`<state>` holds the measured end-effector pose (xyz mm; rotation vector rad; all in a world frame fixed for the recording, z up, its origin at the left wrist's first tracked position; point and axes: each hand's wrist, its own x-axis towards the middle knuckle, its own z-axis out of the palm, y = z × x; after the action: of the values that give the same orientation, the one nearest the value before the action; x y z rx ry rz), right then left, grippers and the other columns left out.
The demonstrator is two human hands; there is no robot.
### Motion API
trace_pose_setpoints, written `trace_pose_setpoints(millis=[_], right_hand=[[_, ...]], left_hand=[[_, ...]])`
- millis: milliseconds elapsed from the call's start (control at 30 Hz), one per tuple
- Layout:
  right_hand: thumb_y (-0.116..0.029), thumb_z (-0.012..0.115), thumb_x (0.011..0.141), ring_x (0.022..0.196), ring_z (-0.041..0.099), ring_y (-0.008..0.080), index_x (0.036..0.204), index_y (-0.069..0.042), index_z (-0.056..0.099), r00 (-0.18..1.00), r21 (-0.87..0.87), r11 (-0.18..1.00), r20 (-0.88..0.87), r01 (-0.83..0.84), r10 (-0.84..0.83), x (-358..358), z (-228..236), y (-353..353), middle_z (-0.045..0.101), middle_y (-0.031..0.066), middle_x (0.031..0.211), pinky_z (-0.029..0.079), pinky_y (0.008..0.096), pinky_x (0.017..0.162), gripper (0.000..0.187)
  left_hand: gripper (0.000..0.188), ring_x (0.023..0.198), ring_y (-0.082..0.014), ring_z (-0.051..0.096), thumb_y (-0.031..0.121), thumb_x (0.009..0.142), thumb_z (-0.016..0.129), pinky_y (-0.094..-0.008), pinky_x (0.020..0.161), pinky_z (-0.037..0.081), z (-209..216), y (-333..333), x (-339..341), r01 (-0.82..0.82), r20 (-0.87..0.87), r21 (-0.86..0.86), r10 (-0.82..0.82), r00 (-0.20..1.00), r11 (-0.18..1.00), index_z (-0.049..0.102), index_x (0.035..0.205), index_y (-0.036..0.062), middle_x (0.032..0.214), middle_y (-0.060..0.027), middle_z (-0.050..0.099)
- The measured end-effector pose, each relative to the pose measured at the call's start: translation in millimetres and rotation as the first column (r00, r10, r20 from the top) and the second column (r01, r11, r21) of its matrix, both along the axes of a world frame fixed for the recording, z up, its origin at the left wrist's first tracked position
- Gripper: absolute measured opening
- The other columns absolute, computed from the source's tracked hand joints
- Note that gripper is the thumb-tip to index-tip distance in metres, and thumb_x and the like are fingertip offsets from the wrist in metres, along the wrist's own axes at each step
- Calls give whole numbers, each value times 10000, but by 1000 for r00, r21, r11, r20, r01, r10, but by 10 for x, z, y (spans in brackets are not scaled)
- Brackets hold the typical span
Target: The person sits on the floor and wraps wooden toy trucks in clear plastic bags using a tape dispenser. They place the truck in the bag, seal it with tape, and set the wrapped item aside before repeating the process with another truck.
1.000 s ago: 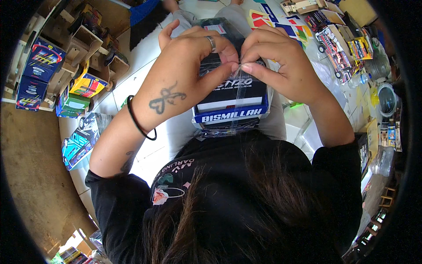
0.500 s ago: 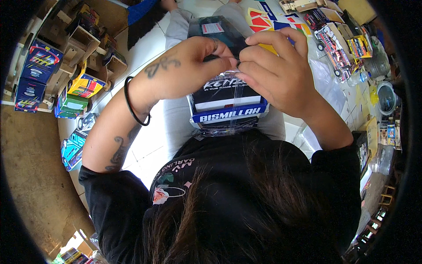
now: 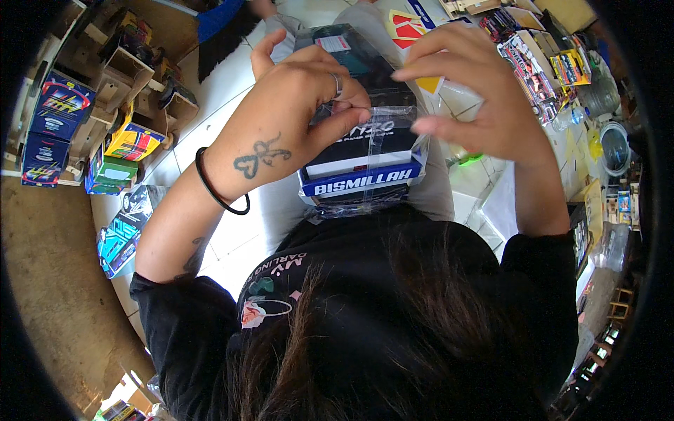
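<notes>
Your left hand [image 3: 298, 105] with thumb and forefinger pinched on clear plastic wrap [image 3: 393, 111], your right hand [image 3: 488, 95] empty, fingers widely parted, just right of the dark boxy package [image 3: 344, 153], which lies between your legs [image 3: 437, 191].

Box [image 3: 358, 149] between the legs [image 3: 437, 188], toy trucks [image 3: 137, 137] to left

1. You are in what looks like a small craft workshop, possibly in a home.
2. To your left, boxy wooden truck bodies [image 3: 132, 64] and bright printed panels [image 3: 63, 105] stand crowded together.
3. To your right, you have a model truck [image 3: 523, 64], with coloured cut sheets [image 3: 407, 32] nearby.
4. White, house-like floor tiles [image 3: 219, 105] spread beneath you.
</notes>
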<state>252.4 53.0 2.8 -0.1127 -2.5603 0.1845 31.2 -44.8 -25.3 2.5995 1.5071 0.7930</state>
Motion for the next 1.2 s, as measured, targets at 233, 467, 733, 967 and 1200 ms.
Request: trace_pose_setpoints(millis=[233,467,733,967,1200], right_hand=[[-104,685,760,921,545,246,821,-60,612,999,-111,993,22,-41,43,-129,-362,-2,593,63,854,361,366,866,105],[-114,644,794,926,525,250,815,-52,581,996,-117,991,58,-63,70,-149,-277,-21,561,80,862,354,370,871,90],[-129,649,780,979,531,257,840,-56,593,998,-109,993,39,-44,49,-123,-297,10,573,81,902,350,372,893,109],[-196,731,703,1084,546,234,929,-109,655,972,397,894,-188,209,-144,-178,-418,-288,615,5,1009,315,430,938,254],[-170,678,739,1083,525,227,829,-82,601,997,183,980,-8,75,-75,-122,-506,-114,585,25,941,312,430,945,147]], left_hand=[[128,1043,-180,574,173,744,754,-496,1096,141,378,-148,-229,-144,-306,-183,83,949,972,661,817,125,901,-18,630],[147,1040,-153,577,179,768,741,-497,1100,144,214,-167,-88,-44,17,-101,46,999,994,670,892,144,894,22,650],[57,985,-160,576,125,842,655,-403,1019,295,74,-81,0,-7,146,-169,32,989,986,635,873,81,962,-6,614],[219,869,-108,619,188,930,559,-221,795,465,-95,102,-65,295,633,-563,174,754,772,660,969,-2,900,-69,684],[136,1011,-143,576,186,823,698,-473,1072,195,62,-105,44,-104,31,-134,109,994,985,656,929,113,913,10,638]])
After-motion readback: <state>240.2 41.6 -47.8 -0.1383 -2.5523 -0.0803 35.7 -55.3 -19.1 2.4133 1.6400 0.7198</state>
